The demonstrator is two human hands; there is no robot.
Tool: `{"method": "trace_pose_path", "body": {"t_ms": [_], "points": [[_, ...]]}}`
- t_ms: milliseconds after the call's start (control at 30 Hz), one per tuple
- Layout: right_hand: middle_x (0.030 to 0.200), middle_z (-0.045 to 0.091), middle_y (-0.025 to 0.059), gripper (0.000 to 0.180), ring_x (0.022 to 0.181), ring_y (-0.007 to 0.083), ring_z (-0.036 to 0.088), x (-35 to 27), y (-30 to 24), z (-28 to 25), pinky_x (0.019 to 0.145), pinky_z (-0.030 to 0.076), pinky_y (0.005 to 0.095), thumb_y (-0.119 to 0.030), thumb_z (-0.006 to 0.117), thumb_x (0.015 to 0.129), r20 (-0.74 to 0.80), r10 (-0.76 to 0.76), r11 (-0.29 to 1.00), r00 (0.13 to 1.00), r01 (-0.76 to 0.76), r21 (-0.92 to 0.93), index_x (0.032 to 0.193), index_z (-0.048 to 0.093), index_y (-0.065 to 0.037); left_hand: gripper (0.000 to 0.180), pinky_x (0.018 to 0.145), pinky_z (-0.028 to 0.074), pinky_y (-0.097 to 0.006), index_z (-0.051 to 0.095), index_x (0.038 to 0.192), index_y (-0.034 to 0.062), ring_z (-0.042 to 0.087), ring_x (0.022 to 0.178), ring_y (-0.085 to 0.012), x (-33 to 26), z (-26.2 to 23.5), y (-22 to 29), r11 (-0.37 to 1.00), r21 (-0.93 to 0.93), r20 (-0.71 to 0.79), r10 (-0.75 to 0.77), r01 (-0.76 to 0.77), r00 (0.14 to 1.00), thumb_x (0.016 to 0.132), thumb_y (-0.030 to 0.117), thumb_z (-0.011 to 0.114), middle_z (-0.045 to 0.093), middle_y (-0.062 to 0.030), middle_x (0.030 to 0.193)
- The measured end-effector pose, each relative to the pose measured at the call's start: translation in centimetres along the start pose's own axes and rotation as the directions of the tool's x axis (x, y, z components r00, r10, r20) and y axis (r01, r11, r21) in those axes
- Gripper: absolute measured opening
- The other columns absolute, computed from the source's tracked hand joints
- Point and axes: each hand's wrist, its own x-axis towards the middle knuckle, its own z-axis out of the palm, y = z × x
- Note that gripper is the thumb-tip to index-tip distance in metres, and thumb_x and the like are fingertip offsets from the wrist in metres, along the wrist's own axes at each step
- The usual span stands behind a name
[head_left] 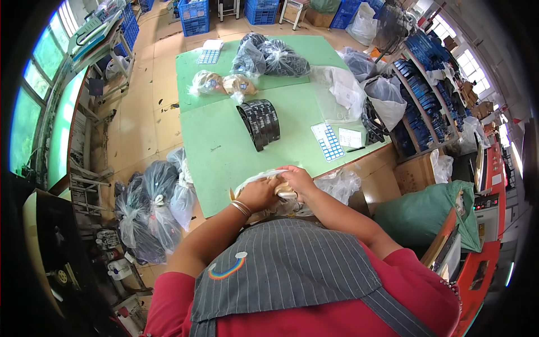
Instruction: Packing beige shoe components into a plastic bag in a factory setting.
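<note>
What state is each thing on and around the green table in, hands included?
Left hand: closed on the clear plastic bag.
Right hand: gripping the same bag's top.
Clear plastic bag: filled, at the table's near edge.
Black band stack: loose, unbagged, fanned on the green table.
Two tan-filled bags: tied shut.
Dark bags: filled, lying together.
Sticker sheet: lying flat.
</note>
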Motion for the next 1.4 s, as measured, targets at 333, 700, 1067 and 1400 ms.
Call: {"method": "trace_pose_path", "body": {"t_ms": [333, 700, 1067, 1400], "points": [[0.066, 0.061, 0.0088, 0.02, 0.063, 0.0143, 0.058, 0.7, -0.3, 2.5, 0.055, 0.044, 0.0297, -0.016, 0.056, 0.079, 0.065, -0.307, 0.733, 0.949, 0.28, -0.62, 0.081, 0.062, 0.004, 0.029, 0.065, 0.049, -0.036, 0.063, 0.089, 0.0074, 0.063, 0.074, -0.0276, 4.1, 3.2, -3.5, 0.895, 0.352, 0.005, -0.296, 0.276, 0.955, 0.075, 0.032, 0.056, 0.064, -0.0121, 0.075], [0.08, 0.061, 0.0052, 0.023, 0.065, 0.0093, 0.054, -0.1, -4.3, -2.1, 0.057, 0.043, 0.0217, 0.004, 0.053, 0.07, 0.05, -0.115, 0.922, 0.992, 0.126, -0.365, 0.092, 0.059, 0.002, 0.047, 0.073, 0.047, -0.033, 0.06, 0.102, 0.0016, 0.057, 0.088, -0.026, -2.7, -4.2, -4.4, 0.95, -0.302, -0.27, -0.159, 0.074, 0.95, 0.07, 0.035, 0.071, 0.062, -0.0131, 0.097], [0.092, 0.057, 0.0142, 0.024, 0.072, 0.0304, 0.059, 0.8, 1.2, -9.7, 0.06, 0.049, 0.0384, -0.009, 0.064, 0.067, -0.078, -0.789, 0.184, 0.609, 0.113, -0.976, 0.09, 0.058, -0.003, 0.015, 0.038, 0.031, -0.024, 0.04, 0.088, 0.0084, 0.034, 0.044, -0.0094, 0.7, -7.4, 1.4, -0.192, -0.98, 0.076, -0.623, -0.058, 0.778, 0.091, 0.023, 0.045, 0.039, -0.0003, 0.061], [0.051, 0.054, 0.008, 0.037, 0.042, 0.0155, 0.053, -5.8, -10.5, -7.5, 0.04, 0.042, 0.0276, -0.028, 0.055, 0.082, -0.103, -0.213, 0.781, 0.972, 0.105, -0.616, 0.061, 0.056, 0.003, 0.016, 0.044, 0.043, -0.033, 0.051, 0.079, 0.0005, 0.055, 0.046, -0.0234, -5.2, -13.1, -0.9, 0.995, -0.008, -0.417, -0.093, 0.099, 0.904, 0.083, 0.016, 0.055, 0.052, -0.013, 0.053]]}}
